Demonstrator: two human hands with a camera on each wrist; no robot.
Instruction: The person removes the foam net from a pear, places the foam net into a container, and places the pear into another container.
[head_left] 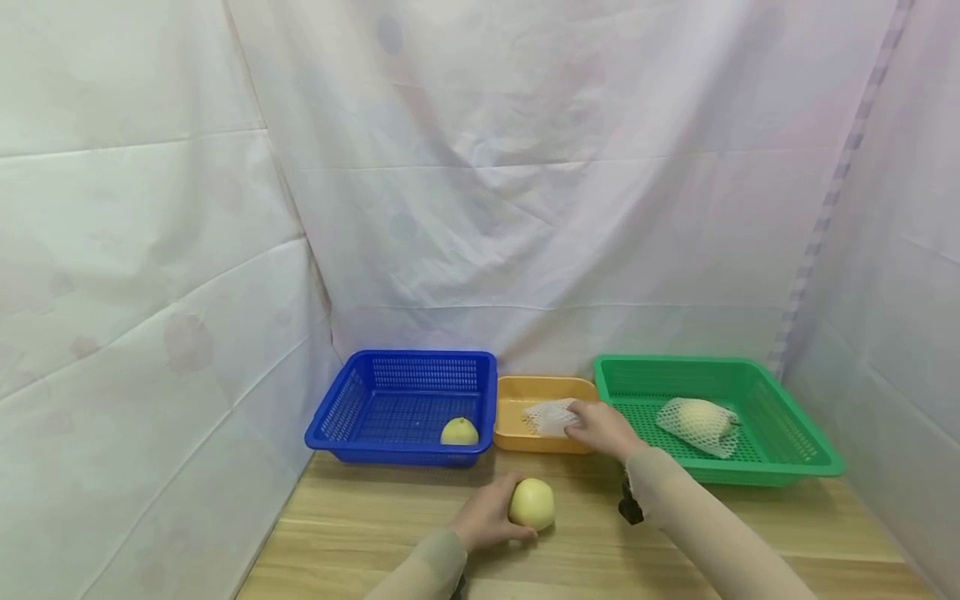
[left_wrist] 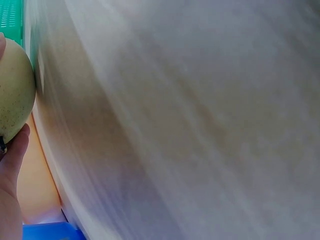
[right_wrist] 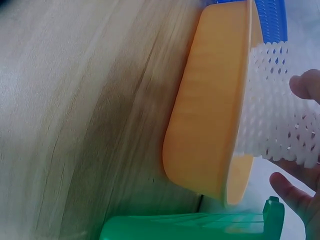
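My left hand (head_left: 489,515) holds a pale yellow-green pear (head_left: 532,504) low over the wooden table, fingers round its left side. In the left wrist view the same pear (left_wrist: 16,90) shows a dark stem end near a fingertip. My right hand (head_left: 606,429) pinches a white foam net sleeve (head_left: 551,416) at the orange tray (head_left: 546,443). The right wrist view shows the net sleeve (right_wrist: 272,105) hanging flat across the tray's rim, thumb on one side and fingers on the other.
A blue basket (head_left: 401,454) at the left holds another pear (head_left: 459,432). The green basket (head_left: 750,477) at the right contains a pear in a foam net (head_left: 697,423). White cloth (head_left: 525,250) hangs behind and along both sides of the wooden table (head_left: 360,517).
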